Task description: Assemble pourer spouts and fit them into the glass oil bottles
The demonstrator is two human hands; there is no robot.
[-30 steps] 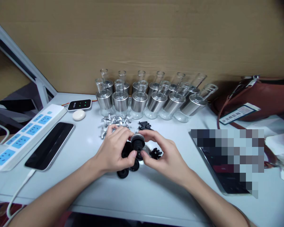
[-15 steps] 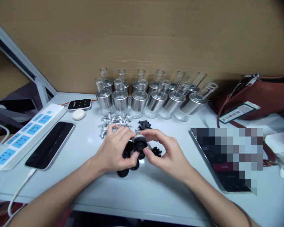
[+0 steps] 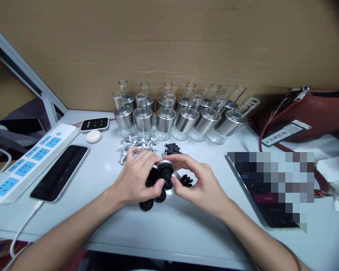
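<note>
- Here, some round black pieces [image 3: 146, 204] lie on the white table [image 3: 164, 229], just nearer than the black stopper [image 3: 166, 173] and a bit to its left.
- The black stopper is held between two hands, with its silver top [image 3: 165, 163] up.
- The left hand [image 3: 138, 177] pinches the stopper's left side with thumb and fingers.
- The right hand [image 3: 199, 182] pinches its right side the same way.
- Tiny black bits [image 3: 186, 181] sit just right of the stopper.
- A phone [image 3: 60, 173] lies well to its left.
- Just past the stopper are black tubes [image 3: 173, 148], with shiny silver pieces [image 3: 137, 143] to the left.
- Farther past it stand glass bottles [image 3: 166, 119] with silver bands, in two rows.
- A brown bag [image 3: 313, 113] sits far past it, to the right.
- Behind it all is brown cardboard [image 3: 169, 41].
</note>
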